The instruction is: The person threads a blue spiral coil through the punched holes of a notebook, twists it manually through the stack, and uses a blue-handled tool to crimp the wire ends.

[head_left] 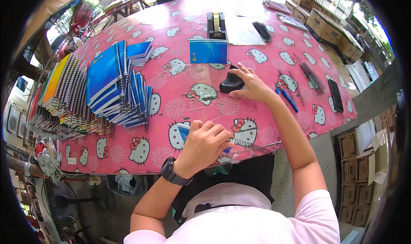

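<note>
Near the table's front edge, my left hand (206, 143) is closed around a small blue notebook (183, 131), mostly hidden under my fingers. From the notebook's right side a loose black spiral wire (248, 145) sticks out over the table edge. My right hand (253, 85) grips a black rounded object (231, 82) that rests on the table, thumb and fingers on its right side; its exact kind is unclear. Beyond it a blue spiral notebook (208, 51) lies in front of a black tape dispenser (216, 25).
Stacks of blue spiral notebooks (102, 79) and a pile with yellow covers (58, 79) fill the left. At right lie blue pens (289, 100), spiral wires (311, 78) and a phone (335, 95). Cardboard boxes (327, 28) stand beyond the table.
</note>
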{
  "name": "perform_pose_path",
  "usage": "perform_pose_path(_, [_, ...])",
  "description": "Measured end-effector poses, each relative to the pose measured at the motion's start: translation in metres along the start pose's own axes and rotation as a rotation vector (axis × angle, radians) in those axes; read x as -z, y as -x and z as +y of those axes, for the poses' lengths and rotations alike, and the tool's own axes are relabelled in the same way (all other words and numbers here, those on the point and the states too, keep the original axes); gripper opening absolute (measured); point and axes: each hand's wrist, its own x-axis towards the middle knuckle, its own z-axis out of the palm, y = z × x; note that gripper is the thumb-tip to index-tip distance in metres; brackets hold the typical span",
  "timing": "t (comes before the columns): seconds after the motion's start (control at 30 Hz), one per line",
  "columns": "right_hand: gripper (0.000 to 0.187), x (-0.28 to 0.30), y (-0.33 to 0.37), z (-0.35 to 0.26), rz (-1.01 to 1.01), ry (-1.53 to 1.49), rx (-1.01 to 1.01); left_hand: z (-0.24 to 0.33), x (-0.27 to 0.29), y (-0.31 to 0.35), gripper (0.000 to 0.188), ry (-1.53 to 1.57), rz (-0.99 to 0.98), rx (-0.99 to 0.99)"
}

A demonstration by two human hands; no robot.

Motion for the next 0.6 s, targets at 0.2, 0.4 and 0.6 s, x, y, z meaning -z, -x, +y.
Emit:
perform_pose_path(0.2, [0.056,-0.009,-0.022,0.001,0.075,0.01,0.019,-0.002,0.0,-0.002,0.019,0.058,0.042,0.033])
perform_pose_path(0.4, [0.057,0.021,0.044,-0.01,-0.142,-0.78,-0.118,-0.005,0.004,0.001,0.027,-0.001,0.185,0.065])
perform_pose_path(0.6, [0.055,0.026,0.092,-0.057,-0.312,-1.156,0.212,-0.024,-0.001,0.017,0.028,0.014,0.126,0.081])
